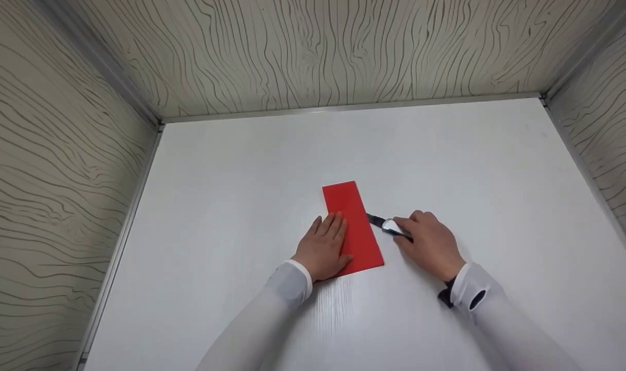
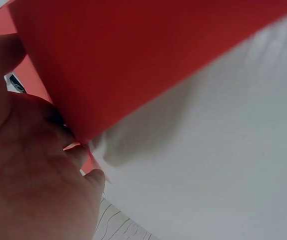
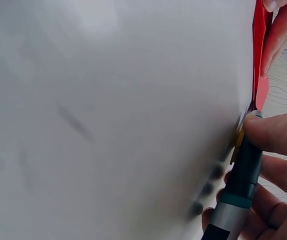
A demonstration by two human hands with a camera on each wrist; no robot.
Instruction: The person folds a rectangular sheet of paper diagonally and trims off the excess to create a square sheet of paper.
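A folded piece of red paper [image 1: 361, 237] lies on the white table, its long side slanting away from the person. The left hand [image 1: 323, 247] rests on its left part with fingers nearly straight, thumb spread toward the near edge. In the left wrist view, a red flap [image 2: 133, 55] stands up beside that hand's palm. The right hand [image 1: 431, 245] grips a slim black tool [image 3: 246, 167] with a silver section and green band; its exact kind I cannot tell. In the head view, the tool's flat dark front end points at the paper's right edge, right beside it.
The white tabletop [image 1: 230, 170] spreads around the hands. Walls with a dark wood-grain line pattern [image 1: 313, 51] stand at the back and both sides, with grey metal strips along the table's edges. A dark band [image 1: 449, 293] sits at the right wrist.
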